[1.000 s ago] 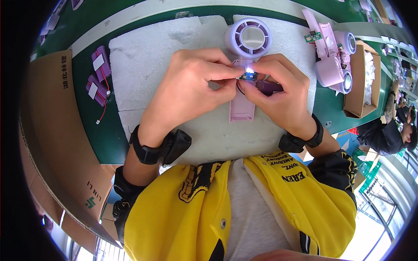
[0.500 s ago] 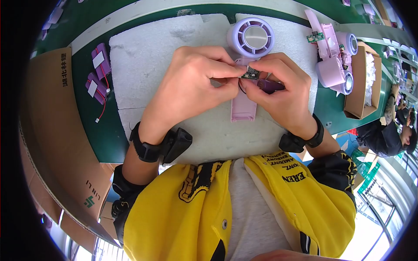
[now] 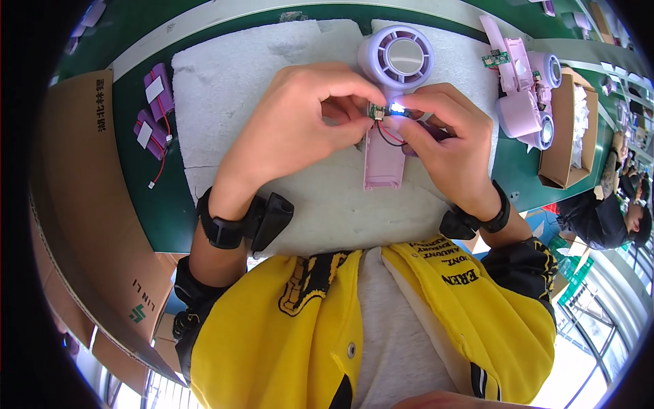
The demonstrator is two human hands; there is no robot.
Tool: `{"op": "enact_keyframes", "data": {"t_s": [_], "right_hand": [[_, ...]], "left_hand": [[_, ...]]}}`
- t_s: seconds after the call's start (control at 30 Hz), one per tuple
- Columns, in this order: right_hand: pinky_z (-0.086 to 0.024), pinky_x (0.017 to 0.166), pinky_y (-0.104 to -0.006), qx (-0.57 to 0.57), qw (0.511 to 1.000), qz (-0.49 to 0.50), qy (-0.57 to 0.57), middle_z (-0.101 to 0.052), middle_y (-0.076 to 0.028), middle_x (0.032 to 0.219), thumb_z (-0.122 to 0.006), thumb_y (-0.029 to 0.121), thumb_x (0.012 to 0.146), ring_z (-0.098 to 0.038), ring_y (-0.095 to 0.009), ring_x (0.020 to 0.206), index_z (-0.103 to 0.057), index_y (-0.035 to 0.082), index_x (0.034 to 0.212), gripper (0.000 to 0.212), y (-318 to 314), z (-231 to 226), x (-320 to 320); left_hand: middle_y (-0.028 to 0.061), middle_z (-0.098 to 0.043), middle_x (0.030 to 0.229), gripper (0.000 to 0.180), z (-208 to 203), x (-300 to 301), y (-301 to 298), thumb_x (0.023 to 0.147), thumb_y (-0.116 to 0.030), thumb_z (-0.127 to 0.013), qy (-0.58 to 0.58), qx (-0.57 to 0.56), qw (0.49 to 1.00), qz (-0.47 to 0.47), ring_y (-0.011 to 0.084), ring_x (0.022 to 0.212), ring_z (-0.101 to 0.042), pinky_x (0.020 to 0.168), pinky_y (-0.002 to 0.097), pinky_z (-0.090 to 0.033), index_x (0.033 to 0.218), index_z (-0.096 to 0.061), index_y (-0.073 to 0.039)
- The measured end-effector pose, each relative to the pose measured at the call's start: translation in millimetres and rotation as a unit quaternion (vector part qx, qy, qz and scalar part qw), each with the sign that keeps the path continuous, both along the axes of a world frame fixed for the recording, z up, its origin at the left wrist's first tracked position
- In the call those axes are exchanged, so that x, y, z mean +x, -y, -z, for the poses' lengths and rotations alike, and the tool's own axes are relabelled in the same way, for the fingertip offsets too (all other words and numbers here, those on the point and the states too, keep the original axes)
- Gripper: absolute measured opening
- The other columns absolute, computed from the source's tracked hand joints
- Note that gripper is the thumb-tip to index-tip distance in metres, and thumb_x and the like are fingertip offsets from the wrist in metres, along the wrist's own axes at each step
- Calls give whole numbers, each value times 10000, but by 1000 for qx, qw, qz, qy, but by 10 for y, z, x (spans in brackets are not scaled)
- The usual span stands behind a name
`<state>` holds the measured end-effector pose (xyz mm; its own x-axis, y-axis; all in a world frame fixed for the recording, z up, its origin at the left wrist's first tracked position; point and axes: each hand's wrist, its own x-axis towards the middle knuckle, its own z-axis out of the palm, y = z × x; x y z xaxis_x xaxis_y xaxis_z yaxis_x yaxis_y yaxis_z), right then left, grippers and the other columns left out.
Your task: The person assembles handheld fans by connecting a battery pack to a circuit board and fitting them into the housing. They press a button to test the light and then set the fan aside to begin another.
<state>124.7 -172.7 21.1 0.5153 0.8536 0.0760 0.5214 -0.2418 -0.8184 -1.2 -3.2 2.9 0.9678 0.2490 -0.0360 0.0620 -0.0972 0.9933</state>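
Note:
Between my two hands is a small green circuit board (image 3: 378,112), with a bright bluish-white light glowing at its right part. My left hand (image 3: 306,119) pinches the board's left end. The thumb and forefinger of my right hand (image 3: 449,133) grip its right end. A purple battery (image 3: 436,129) is tucked in my right palm, partly hidden by the fingers. Red and black wires (image 3: 388,136) curve down from the board towards it. Behind and below lies a handheld fan with a round lilac head (image 3: 402,58) and an open pink handle shell (image 3: 383,167), partly covered by my hands.
A white foam sheet (image 3: 225,88) covers the green table (image 3: 163,225). Two purple batteries (image 3: 155,95) with leads lie left, beside a big cardboard box (image 3: 95,184). At right are several opened fan parts (image 3: 518,112) and a small carton (image 3: 569,136). Another person (image 3: 599,211) sits far right.
The light on the board has come on. The board has turned in my fingers, showing its connector and the wires. My left fingers have shifted slightly up and left.

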Motion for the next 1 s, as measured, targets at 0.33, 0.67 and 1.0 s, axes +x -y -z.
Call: {"op": "enact_keyframes", "data": {"t_s": [0.33, 0.67, 1.0], "right_hand": [[-521, 533, -213, 3, 999, -18, 46, -651, -80, 945, -764, -28, 778, -664, -108, 674, -700, -19, 944, 178, 61, -19, 11], [-494, 525, -226, 17, 997, -21, 75, -649, -85, 931, -757, -36, 770, -641, -123, 624, -704, -10, 930, 171, 75, 5, -21], [-494, 551, -244, 29, 993, -34, 112, -652, -93, 930, -764, -26, 759, -627, -137, 656, -709, -9, 945, 194, 61, -2, 1]], "left_hand": [[74, -681, 901, 279, -13, -17, -16, 796, 56, -661, -66, -54, 996, 28, 141, 765, -660, 694, 279, -544, 1063, -664, -27], [12, -640, 966, 303, -56, -7, 5, 832, 90, -616, -68, -61, 995, 44, 94, 840, -629, 771, 244, -528, 1111, -635, -25], [6, -633, 991, 263, -51, -6, 38, 841, 81, -609, -83, -63, 994, 30, 84, 841, -620, 758, 237, -515, 1082, -615, -26]]}}
